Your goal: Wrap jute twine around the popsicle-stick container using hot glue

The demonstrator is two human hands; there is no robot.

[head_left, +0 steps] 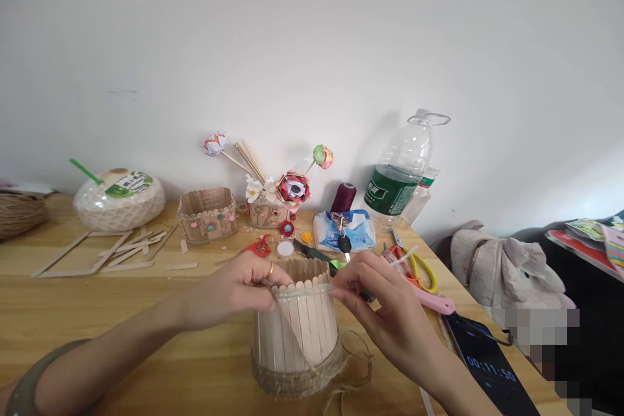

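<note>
A pot-shaped holder made of wooden craft sticks (314, 328) stands on the table in front of me. Twine (292, 382) is wound around its base, with loose loops at the right. A thin glittery trim (306, 292) runs along the outside just below its rim. My left hand (244, 289) is closed on the left of the rim, thumb outside and fingers partly hidden behind the stick tops. At the rim's right side my right hand (377, 302) pinches the trim between thumb and fingers. A fine strand slants down the front of the sticks.
Behind stand a decorated stick box (207, 216), paper flowers (294, 188), a wipes pack (344, 231) and a large bottle (397, 172). Loose sticks (131, 250) and a wrapped coconut (119, 201) lie left. Yellow-handled scissors (425, 273), a pink-handled tool (433, 299) and a phone (490, 364) lie right.
</note>
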